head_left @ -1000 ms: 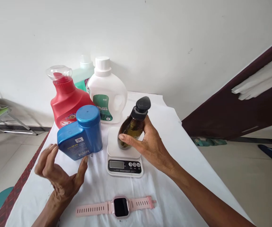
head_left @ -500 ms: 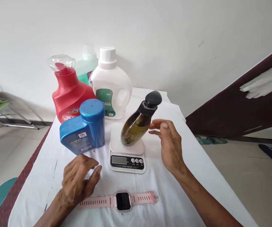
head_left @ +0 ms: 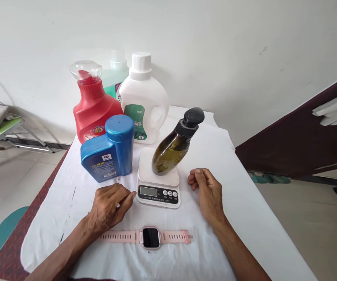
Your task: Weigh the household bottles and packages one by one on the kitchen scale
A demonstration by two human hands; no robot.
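Bottle [head_left: 170, 154], glossy and dark, black at the top, stands free on a white scale [head_left: 159, 203], its body slanting right, between the left hand [head_left: 106, 207] and the right hand [head_left: 211, 195] and ahead of their fingers [head_left: 114, 192]. The left hand is palm down with its fingers curled under; whether their tips meet the thumb cannot be told. That thumb points right, its tip just beside the scale's near left corner. The right hand is turned thumb-up to the right of the scale, apart from it, its fingers loosely curled together and empty.

A pink watch [head_left: 151, 237] lies face up on white cloth [head_left: 244, 218], nearer the viewer than the fingers; one end of its strap goes out of sight at the left wrist. The cloth covers most of a bench [head_left: 10, 257]. Just beyond the left fingers stands a blue jug [head_left: 106, 150]; farther beyond them are a red jug [head_left: 95, 103], a white jug [head_left: 146, 89] and, partly hidden behind these, a green jug [head_left: 115, 76].
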